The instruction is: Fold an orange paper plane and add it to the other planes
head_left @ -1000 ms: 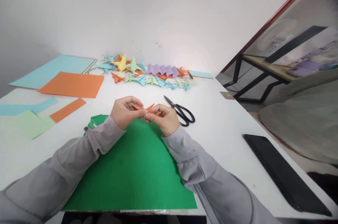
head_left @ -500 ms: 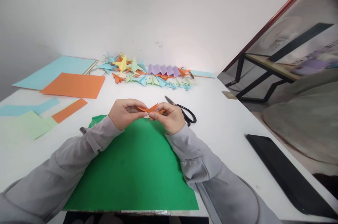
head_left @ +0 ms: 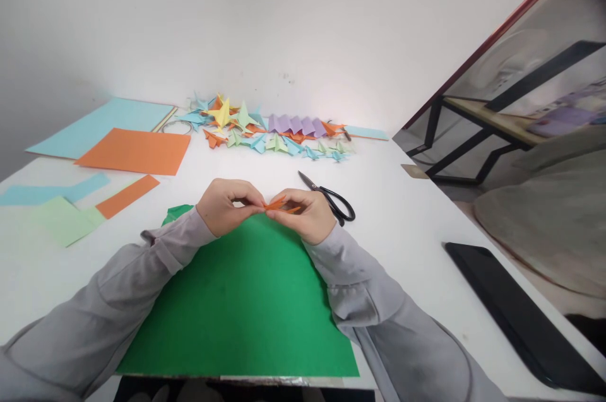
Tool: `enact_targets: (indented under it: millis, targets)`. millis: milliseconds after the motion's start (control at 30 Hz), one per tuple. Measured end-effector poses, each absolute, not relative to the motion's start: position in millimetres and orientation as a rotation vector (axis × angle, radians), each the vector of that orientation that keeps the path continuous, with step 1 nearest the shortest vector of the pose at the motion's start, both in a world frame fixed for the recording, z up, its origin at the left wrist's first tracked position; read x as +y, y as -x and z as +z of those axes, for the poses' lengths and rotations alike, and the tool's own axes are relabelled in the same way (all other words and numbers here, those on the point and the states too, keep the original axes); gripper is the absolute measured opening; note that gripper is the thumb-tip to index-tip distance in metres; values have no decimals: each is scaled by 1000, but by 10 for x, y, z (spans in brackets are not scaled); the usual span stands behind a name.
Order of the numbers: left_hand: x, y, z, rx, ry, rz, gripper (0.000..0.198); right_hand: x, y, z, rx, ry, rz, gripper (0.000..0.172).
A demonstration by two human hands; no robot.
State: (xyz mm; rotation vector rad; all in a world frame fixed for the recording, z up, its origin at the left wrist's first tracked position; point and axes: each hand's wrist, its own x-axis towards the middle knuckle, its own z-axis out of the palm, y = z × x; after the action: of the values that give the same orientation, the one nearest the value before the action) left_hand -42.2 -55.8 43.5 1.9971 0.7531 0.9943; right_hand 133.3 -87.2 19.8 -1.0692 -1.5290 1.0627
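Observation:
A small folded piece of orange paper [head_left: 278, 204] is held between both hands, over the far edge of a green sheet [head_left: 241, 301]. My left hand [head_left: 227, 205] pinches its left end between thumb and forefinger. My right hand [head_left: 308, 214] grips the right side, its fingers hiding part of the folds. Just beyond the right hand lie black-handled scissors [head_left: 331, 197] on the white table.
Folded paper figures [head_left: 265, 130] in several colours lie along the wall. At left are a large blue sheet [head_left: 104, 124], an orange sheet [head_left: 135, 153], an orange strip [head_left: 127, 195] and green paper pieces [head_left: 66, 222]. A black flat object [head_left: 516, 313] lies at right.
The left fingers have closed to a pinch at the orange paper's left end, and less of the paper shows on that side. The view has shifted slightly.

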Motion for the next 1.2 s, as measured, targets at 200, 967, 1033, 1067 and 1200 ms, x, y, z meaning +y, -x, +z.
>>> enact_targets:
  millis: [200, 967, 1033, 1067, 1200]
  targets:
    - [-551, 448, 497, 730, -2106, 953, 6, -881, -1331, 231, -1609, 1036, 947, 9]
    - [-549, 442, 524, 794, -1886, 791, 8, -871, -1313, 229, -1355, 1089, 1257, 13]
    - [-554, 408, 489, 802, -1664, 778, 12, -850, -1294, 202, -1145, 1073, 1481, 16]
    - [-555, 389, 469, 806, -1562, 768, 15, -841, -1286, 192, -1035, 1076, 1596, 17]
    - [-555, 334, 414, 821, -1308, 719, 25, -826, -1272, 192, -717, 1170, 1858, 10]
